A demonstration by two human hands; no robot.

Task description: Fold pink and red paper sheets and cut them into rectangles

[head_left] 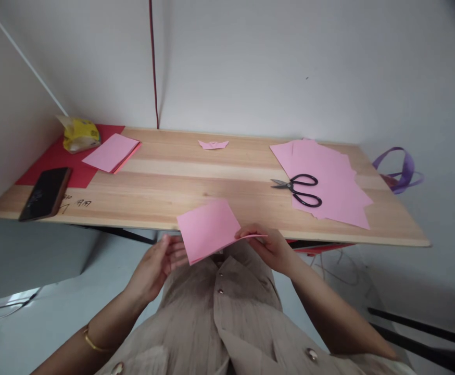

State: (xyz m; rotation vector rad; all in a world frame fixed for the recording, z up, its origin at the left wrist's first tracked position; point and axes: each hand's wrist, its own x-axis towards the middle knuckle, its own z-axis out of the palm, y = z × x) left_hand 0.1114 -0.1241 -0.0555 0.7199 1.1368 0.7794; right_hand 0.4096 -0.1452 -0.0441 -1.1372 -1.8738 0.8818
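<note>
A folded pink paper sheet (209, 227) hangs over the near edge of the wooden table (196, 177), just above my lap. My right hand (268, 247) pinches its right edge between thumb and fingers. At the paper's lower left corner, my left hand (159, 263) has its fingertips touching the sheet. A small folded pink paper shape (213, 144) lies at the table's far middle.
Black scissors (298, 189) lie on a spread of pink sheets (329, 179) at the right. At the left are a pink paper stack (111, 152), a red sheet (61, 159), a yellow tissue pack (79, 134) and a dark phone (46, 193). Purple ribbon (401, 169) hangs off the right end.
</note>
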